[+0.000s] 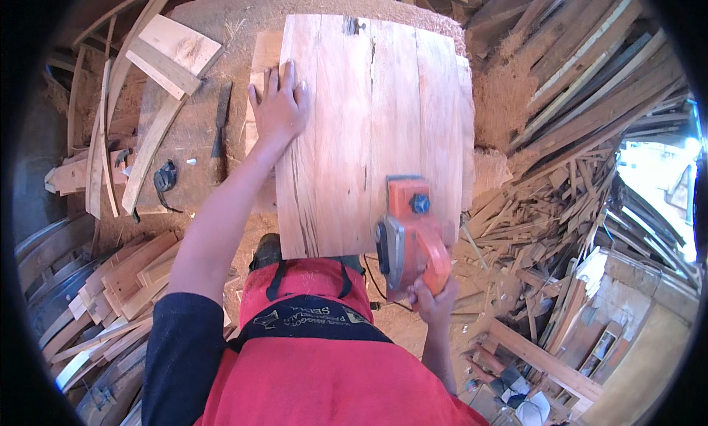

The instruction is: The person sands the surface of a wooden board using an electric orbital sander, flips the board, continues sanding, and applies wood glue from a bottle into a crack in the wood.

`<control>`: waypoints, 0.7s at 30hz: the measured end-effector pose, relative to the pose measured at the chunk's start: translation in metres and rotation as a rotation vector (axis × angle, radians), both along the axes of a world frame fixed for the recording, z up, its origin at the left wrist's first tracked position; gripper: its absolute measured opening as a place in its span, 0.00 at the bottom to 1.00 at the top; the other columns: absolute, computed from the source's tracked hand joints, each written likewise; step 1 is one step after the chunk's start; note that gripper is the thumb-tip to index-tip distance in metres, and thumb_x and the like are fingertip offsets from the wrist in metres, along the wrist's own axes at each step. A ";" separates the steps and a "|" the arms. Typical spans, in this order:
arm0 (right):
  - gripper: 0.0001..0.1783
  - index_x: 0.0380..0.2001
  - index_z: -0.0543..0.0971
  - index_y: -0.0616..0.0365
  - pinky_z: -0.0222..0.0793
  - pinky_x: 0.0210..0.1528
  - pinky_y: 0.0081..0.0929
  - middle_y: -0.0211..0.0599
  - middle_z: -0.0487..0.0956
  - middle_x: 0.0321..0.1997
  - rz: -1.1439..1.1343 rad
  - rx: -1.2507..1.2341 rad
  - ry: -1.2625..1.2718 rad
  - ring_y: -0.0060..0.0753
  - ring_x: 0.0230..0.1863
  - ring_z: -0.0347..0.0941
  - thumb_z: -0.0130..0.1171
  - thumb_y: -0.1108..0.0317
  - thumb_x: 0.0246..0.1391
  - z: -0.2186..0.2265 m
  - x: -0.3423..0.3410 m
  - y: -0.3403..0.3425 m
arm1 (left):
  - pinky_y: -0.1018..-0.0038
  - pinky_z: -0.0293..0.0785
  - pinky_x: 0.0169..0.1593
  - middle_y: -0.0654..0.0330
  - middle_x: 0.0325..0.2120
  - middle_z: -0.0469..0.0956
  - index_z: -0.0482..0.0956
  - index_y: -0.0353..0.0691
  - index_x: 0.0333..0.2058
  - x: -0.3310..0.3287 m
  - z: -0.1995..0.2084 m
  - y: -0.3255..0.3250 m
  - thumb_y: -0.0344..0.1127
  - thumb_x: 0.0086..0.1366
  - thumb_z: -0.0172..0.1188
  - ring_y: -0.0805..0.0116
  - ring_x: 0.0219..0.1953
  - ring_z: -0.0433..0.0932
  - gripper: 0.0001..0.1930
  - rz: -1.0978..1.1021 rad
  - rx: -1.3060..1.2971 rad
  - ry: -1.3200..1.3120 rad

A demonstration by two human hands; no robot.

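Observation:
A wide wooden panel point(394, 101) of several joined boards lies in front of me, with dark cracks and a knot at its far end. My left hand point(282, 105) rests on its left edge, fingers spread and stretched out. My right hand point(434, 302) is closed around the rear handle of an orange electric planer point(413, 230). The planer sits over the near right part of the panel, its front knob dark blue. Its underside is hidden from view.
The sawdust-covered worktable point(243, 13) also carries a dark flat-bladed tool point(220, 120), a tape measure point(165, 177) and light board offcuts point(173, 53). Stacked boards point(136, 275) stand at the left. Scrap wood point(546, 197) is heaped at the right, below leaning planks point(597, 79).

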State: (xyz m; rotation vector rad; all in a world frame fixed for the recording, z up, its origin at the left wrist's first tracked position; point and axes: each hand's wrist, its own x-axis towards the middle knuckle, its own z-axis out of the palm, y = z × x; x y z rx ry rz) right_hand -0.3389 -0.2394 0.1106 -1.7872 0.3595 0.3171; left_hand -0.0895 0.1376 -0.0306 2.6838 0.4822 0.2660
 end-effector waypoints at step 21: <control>0.15 0.41 0.79 0.63 0.71 0.20 0.28 0.33 0.79 0.25 0.172 -0.013 -0.178 0.24 0.18 0.75 0.64 0.62 0.56 -0.043 0.343 0.132 | 0.40 0.37 0.74 0.41 0.69 0.62 0.60 0.42 0.72 -0.006 0.005 0.009 0.50 0.75 0.43 0.47 0.74 0.55 0.32 -0.026 0.015 -0.011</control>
